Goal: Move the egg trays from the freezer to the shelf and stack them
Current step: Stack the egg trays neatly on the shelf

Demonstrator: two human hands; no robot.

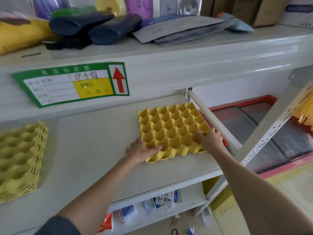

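your left hand (pixel 141 150) and right hand (pixel 210 139) are both on the yellow egg tray (pixel 171 131), which lies flat on the middle shelf (pixel 101 141). the left grip holds the tray's near corner, thumb curled into a cup and fingers seemingly tucked under the edge; the right grip rests on the tray's near right edge with its fingers bent over the rim, though you can't quite tell whether it pinches or just presses. between your two grips the tray sits cups-up, its right side close to the shelf's end rail.

well off to the left of your left grip, a stack of egg trays (pixel 20 158) already sits on the same shelf. so the step in hand looks like placing this tray, and it is not yet on the pile. the next move likely calls for lifting or sliding it leftward, squaring its cups over the stack's, and letting it nest.

beyond your right grip, past the shelf frame, the freezer (pixel 264 133) with its red rim and glass lid shows.

above your grips, a green-bordered price tag (pixel 71 83) on the upper shelf edge carries a red up arrow, a yellow panel and handwritten characters too blurred to read.
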